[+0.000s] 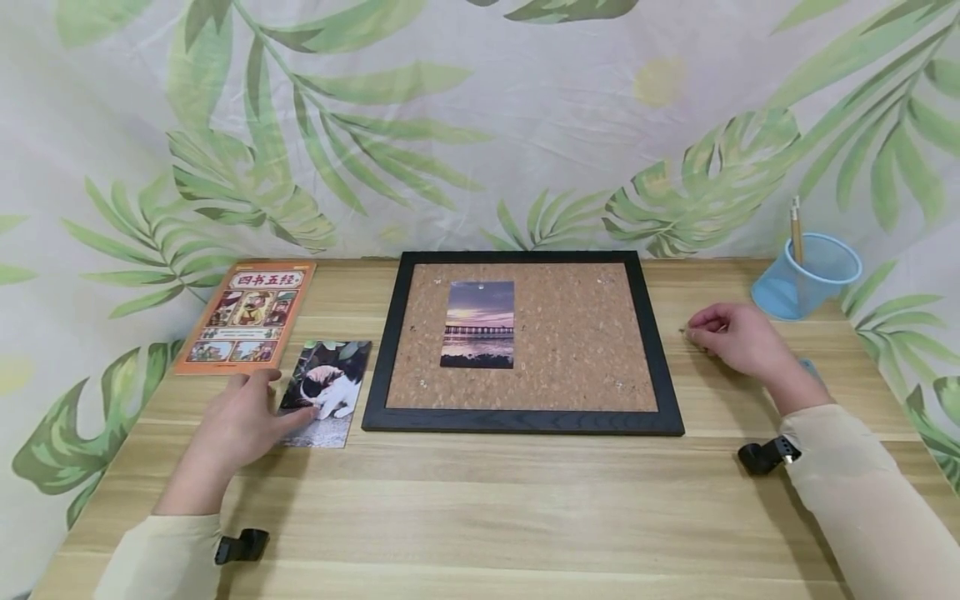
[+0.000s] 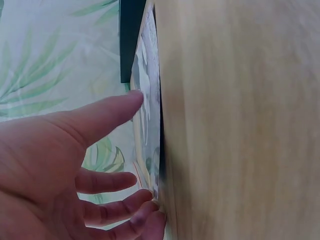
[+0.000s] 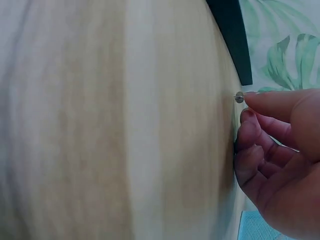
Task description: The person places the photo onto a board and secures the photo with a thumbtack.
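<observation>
A photo of a black-and-white cat (image 1: pixel 341 379) lies left of a black-framed cork board (image 1: pixel 577 350). My left hand (image 1: pixel 243 417) is at the photo's left edge, its thumb reaching over the picture and its fingers beside the edge. In the left wrist view the thumb is well apart from the fingers, and a dark gap shows under the photo (image 2: pixel 152 75). Right of the board, my right hand (image 1: pixel 735 337) pinches a small metal thumbtack (image 3: pixel 239 97) between thumb and fingertip, close over the table. A sunset pier photo (image 1: pixel 478 333) hangs on the cork under a tack at its top.
An orange book (image 1: pixel 247 321) lies at the back left, behind my left hand. At the back right stands a light blue mesh pen cup (image 1: pixel 795 287) with pencils in it. A small bluish object (image 1: pixel 810 368) lies partly hidden behind my right wrist. Leaf-patterned cloth borders the wooden table (image 1: pixel 480 508).
</observation>
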Tool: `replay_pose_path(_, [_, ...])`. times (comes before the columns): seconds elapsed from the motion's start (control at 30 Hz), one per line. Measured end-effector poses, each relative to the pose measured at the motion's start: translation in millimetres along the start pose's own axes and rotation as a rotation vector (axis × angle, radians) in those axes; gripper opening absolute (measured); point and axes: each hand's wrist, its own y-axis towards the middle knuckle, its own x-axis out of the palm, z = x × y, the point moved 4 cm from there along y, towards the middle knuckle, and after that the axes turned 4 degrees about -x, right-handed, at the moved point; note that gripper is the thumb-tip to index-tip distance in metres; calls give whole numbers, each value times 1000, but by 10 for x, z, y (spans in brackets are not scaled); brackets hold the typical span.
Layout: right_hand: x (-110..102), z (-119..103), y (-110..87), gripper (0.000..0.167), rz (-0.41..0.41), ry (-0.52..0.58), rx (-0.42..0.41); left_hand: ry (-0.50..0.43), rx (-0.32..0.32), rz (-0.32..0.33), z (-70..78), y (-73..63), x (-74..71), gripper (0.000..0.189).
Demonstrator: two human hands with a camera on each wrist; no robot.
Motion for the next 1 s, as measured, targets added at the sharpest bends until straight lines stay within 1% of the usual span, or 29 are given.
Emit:
replay_pose_path(0.1, [18,-2,23,32,9,-39,-13,5,8,2,15,9,14,96])
replay_pose_path(0.27, [35,-56,44,33,9,-92,-26,-18,4,-4,26,14,28,88])
replay_pose_path(0.6, [55,-57,72,24,12,-108,-19,-75,3,-24,-9,32,58,82])
replay_pose_path(0.7, [54,-60,68,24,15,-109,-17,-106,17,-30,-16,40,67,78])
replay_pose_path(0.77, [47,-72,59,24,20,-108,-19,-131,24,-22,-22,42,74,72])
replay_pose_path(0.83, [34,-91,45,25,27,-101,-24,-158,36,0,-32,45,75,63])
replay_pose_path(0.9, [23,-109,32,24,31,-84,-29,-189,47,22,-44,48,77,52])
replay_pose_path(1.0, [12,-130,21,23,29,-43,-29,-251,61,29,-75,60,77,39])
